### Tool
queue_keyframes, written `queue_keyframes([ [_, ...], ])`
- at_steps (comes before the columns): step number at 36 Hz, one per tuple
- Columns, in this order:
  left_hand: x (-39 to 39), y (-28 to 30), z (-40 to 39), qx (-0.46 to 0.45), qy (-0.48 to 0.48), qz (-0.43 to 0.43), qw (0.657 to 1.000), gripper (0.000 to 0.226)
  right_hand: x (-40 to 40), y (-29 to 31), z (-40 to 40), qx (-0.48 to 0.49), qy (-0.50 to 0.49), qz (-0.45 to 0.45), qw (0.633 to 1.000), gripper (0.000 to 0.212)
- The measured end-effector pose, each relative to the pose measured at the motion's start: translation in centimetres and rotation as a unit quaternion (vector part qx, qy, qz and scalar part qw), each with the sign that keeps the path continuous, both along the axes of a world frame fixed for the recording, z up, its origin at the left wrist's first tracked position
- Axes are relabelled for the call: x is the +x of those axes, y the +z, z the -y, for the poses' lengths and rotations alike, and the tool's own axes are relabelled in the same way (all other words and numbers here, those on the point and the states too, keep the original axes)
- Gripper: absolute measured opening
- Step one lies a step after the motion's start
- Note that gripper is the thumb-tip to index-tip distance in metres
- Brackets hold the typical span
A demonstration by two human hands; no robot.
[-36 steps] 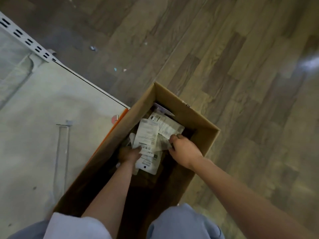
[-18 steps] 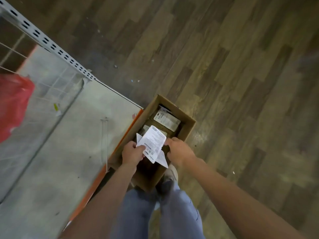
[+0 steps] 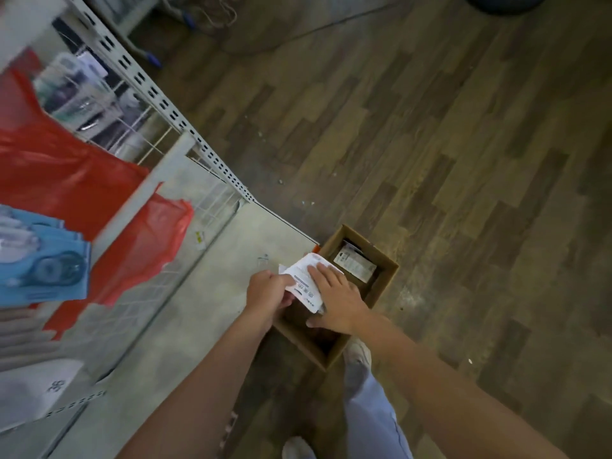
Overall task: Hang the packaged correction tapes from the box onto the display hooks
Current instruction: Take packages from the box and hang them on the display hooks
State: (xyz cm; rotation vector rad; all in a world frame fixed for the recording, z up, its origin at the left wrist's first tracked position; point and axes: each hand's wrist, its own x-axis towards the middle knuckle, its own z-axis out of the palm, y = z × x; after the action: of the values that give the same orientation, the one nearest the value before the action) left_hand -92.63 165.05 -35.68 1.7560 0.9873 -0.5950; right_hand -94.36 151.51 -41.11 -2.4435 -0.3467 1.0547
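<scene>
A brown cardboard box (image 3: 384, 279) stands open on the wooden floor beside the shelf base. More white packaged correction tapes (image 3: 355, 267) lie inside it. I hold a small stack of white packaged correction tapes (image 3: 305, 282) above the box's left edge. My left hand (image 3: 267, 293) grips the stack's left side. My right hand (image 3: 334, 298) lies over the stack with fingers spread, thumb pointing toward the box wall. Blue-carded correction tapes (image 3: 43, 260) hang on the display at the far left, blurred.
A white slotted upright (image 3: 165, 104) and wire grid panel (image 3: 155, 140) of the display run along the left. Red plastic bags (image 3: 99, 207) hang on it. The pale shelf base (image 3: 185, 319) lies below. My legs and shoes (image 3: 359, 356) stand by the box.
I have stood up from the box: both hands lifted the stack of packages out and up. The view rose and swung left, bringing the display rack and hanging blue packages into sight.
</scene>
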Motion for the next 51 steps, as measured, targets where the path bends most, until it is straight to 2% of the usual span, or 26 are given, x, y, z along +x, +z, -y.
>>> queue_keyframes([
  [8,-3.0,6.0,-2.2,-0.050,-0.015,0.048,0.997,0.005,-2.9,5.2,-2.9,0.047,-0.066,0.106,0.991,0.068],
  [14,-7.5,10.8,-5.4,-0.081,-0.036,0.101,0.991,0.030,-6.4,10.6,-5.9,0.121,-0.178,0.083,0.973,0.053],
  [16,-9.1,12.4,-6.5,-0.082,-0.037,0.115,0.989,0.030,-7.2,12.6,-6.4,0.127,-0.210,0.053,0.968,0.050],
  [20,-12.0,15.5,-8.3,-0.041,-0.066,0.141,0.987,0.009,-8.7,16.9,-6.9,0.180,-0.273,0.022,0.945,0.060],
  [23,-13.6,18.2,-9.0,0.018,-0.124,0.169,0.977,0.048,-9.8,19.8,-6.9,0.248,-0.299,0.023,0.921,0.082],
  [25,-14.4,20.1,-9.4,0.023,-0.147,0.196,0.969,0.061,-10.5,21.5,-6.7,0.315,-0.295,0.003,0.902,0.083],
  [27,-15.1,21.9,-9.8,-0.002,-0.148,0.215,0.965,0.063,-11.3,23.5,-6.5,0.360,-0.293,-0.035,0.885,0.069],
  [29,-15.9,23.3,-10.3,-0.012,-0.168,0.239,0.956,0.053,-12.2,25.6,-6.8,0.376,-0.284,-0.072,0.879,0.044],
  [31,-17.0,24.5,-11.0,0.000,-0.180,0.260,0.949,0.043,-12.8,27.3,-7.4,0.398,-0.264,-0.095,0.874,0.033],
  [36,-19.5,26.2,-13.9,0.007,-0.135,0.300,0.944,0.038,-14.3,30.6,-9.8,0.413,-0.229,-0.080,0.878,0.030],
  [40,-21.3,27.2,-16.4,-0.011,-0.085,0.324,0.942,0.034,-15.4,32.5,-12.2,0.400,-0.194,-0.046,0.895,0.022],
  [46,-24.0,27.7,-19.9,-0.037,0.022,0.363,0.931,0.023,-17.0,33.9,-16.2,0.421,-0.153,-0.057,0.892,0.031],
  [51,-25.5,26.7,-22.8,-0.104,0.082,0.373,0.918,0.042,-18.2,34.1,-19.1,0.420,-0.112,-0.056,0.899,0.014],
])
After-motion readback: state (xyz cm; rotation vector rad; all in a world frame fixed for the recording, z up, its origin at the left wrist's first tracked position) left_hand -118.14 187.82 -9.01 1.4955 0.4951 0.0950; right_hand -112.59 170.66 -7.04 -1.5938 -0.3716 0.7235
